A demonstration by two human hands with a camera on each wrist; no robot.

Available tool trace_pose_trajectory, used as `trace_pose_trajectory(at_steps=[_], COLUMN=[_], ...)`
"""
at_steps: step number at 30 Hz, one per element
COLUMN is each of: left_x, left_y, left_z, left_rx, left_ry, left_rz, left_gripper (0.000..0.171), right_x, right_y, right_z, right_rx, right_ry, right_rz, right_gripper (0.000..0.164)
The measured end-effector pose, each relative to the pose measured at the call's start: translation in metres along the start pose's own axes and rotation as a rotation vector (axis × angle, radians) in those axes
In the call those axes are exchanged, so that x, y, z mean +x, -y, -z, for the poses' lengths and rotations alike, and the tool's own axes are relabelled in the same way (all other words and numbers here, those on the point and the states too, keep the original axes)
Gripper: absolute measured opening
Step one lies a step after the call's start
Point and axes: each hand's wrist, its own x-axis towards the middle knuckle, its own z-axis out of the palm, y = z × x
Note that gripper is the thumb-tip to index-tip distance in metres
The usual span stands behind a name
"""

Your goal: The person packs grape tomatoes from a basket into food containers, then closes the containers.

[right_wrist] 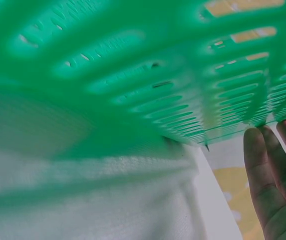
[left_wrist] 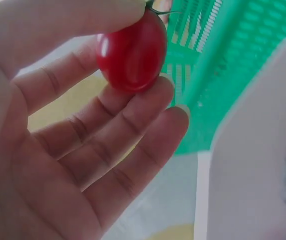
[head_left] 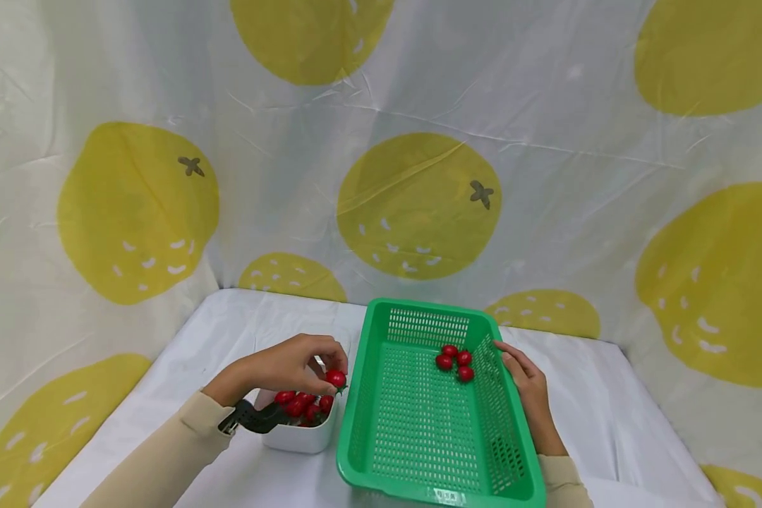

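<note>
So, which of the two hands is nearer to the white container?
The left hand: it is close by the white container, pinching a cherry tomato. The right hand is farther, across the perforated green basket, at its right side.

You pinched a small red tomato between the thumb and fingers of your left hand, just above a white container with more red tomatoes in it. Your right hand touched the right side of a green basket, which stood just beside the container. Four tomatoes sat together inside, toward its far right. A white cloth lay beneath, and behind hung a pale sheet (printed with big yellow fruit).
</note>
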Motion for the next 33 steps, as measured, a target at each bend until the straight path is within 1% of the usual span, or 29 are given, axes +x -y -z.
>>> trace_pose_trajectory(at_steps=[4,7,10,16,21,27,33], left_x=[-0.013,-0.021,-0.027,-0.033,-0.035,-0.039,-0.042], left_y=[0.008,0.015,0.020,0.028,0.033,0.034,0.035], left_z=[0.002,0.003,0.002,0.001,-0.001,-0.004,-0.008], left_rx=[0.007,-0.003,0.002,0.030,0.045,0.030,0.026], left_ry=[-0.039,-0.049,-0.058,-0.055,-0.060,-0.055,-0.068], left_rz=[0.045,0.091,0.118,0.134,0.138,0.153,0.158], left_gripper=[0.018,0.018,0.019,0.018,0.016,0.020,0.022], right_x=[0.001,0.001,0.001,-0.002,-0.002,-0.003,-0.003], right_y=[-0.002,0.000,0.003,0.007,0.009,0.008,0.007], right_z=[0.001,0.000,-0.002,-0.003,-0.003,-0.004,-0.003], right_rx=[-0.003,-0.001,0.003,0.004,0.005,0.012,0.021], right_ry=[-0.005,-0.006,-0.013,-0.026,-0.004,-0.001,-0.006], right_rz=[0.005,-0.003,-0.004,-0.014,-0.006,-0.024,-0.030], right_gripper=[0.040,0.040,0.041,0.040,0.040,0.041,0.041])
